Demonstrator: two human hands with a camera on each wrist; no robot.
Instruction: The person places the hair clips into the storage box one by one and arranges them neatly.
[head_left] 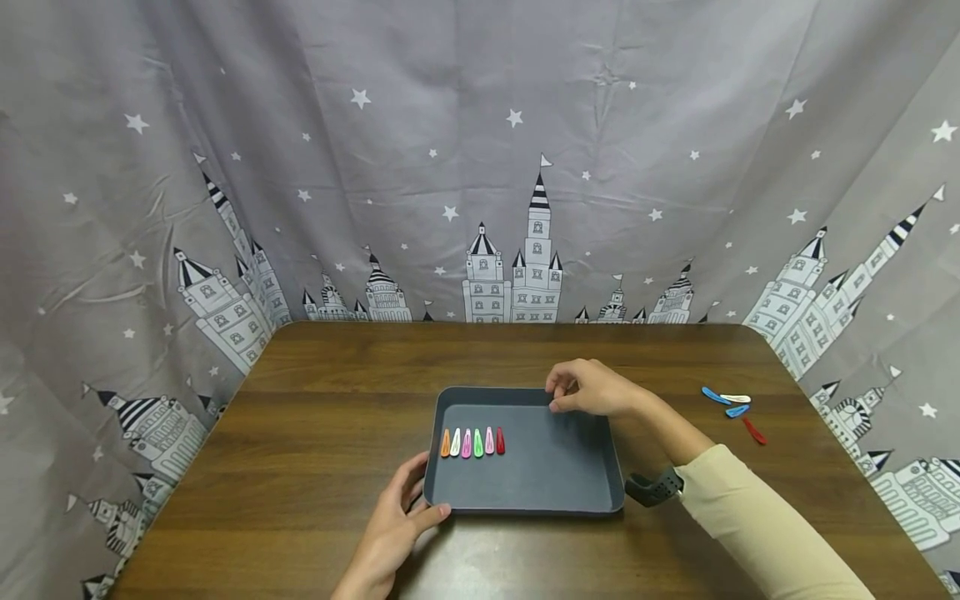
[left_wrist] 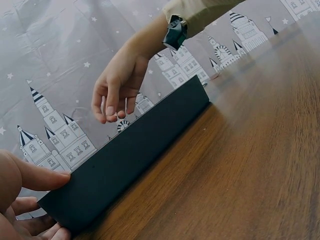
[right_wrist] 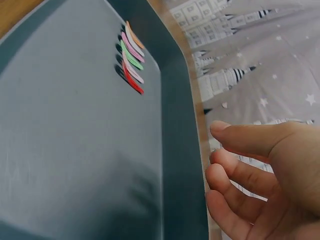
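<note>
A dark grey rectangular tray [head_left: 555, 483] lies on the table. In its left half several snap hair clips stand side by side in a row: an orange clip [head_left: 446, 443], a white one, pinks, a green one and a red clip [head_left: 500, 440] at the right end. My left hand [head_left: 393, 517] grips the tray's near left corner, thumb on the front wall [left_wrist: 125, 165]. Over the tray's far right part hovers my right hand [head_left: 592, 387], its fingers [right_wrist: 245, 172] loosely bent and nothing visible between them and the thumb.
Right of the tray, loose hair clips lie on the brown wooden table [head_left: 322, 442]: two blue clips [head_left: 738, 411], a cream clip [head_left: 737, 398] and a red clip [head_left: 754, 431]. A grey castle-print curtain [head_left: 420, 167] hangs behind the table.
</note>
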